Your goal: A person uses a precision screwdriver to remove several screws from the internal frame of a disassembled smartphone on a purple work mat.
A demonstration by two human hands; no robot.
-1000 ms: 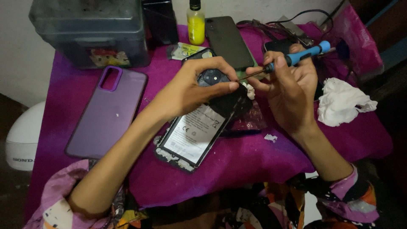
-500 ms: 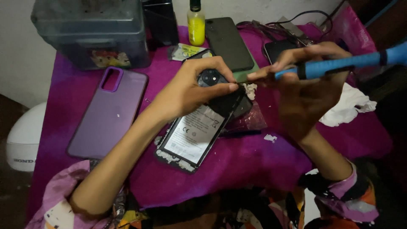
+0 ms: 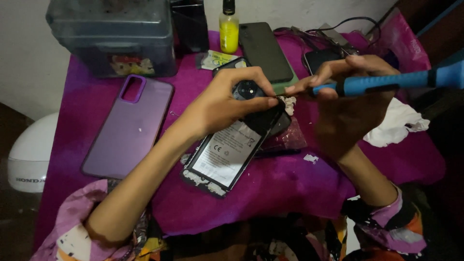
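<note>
Head view — left hand [image 3: 227, 104] rests on the opened phone [image 3: 232, 150] at frame centre, fingers curled over its camera end, thumb pressed to the phone's edge. Right hand [image 3: 353, 101], at 3 o'clock from the left, is closed around a blue screwdriver [image 3: 386, 83]; its tip end points toward the left thumb. Purple case [image 3: 128, 128] lies at 9 o'clock of the phone — apart. Yellow bottle [image 3: 228, 26] stands at 12 o'clock.

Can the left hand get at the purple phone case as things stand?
Probably yes. The purple phone case lies flat and uncovered just beside the left hand, with nothing between them, though that hand is now pressing on the opened phone.
</note>
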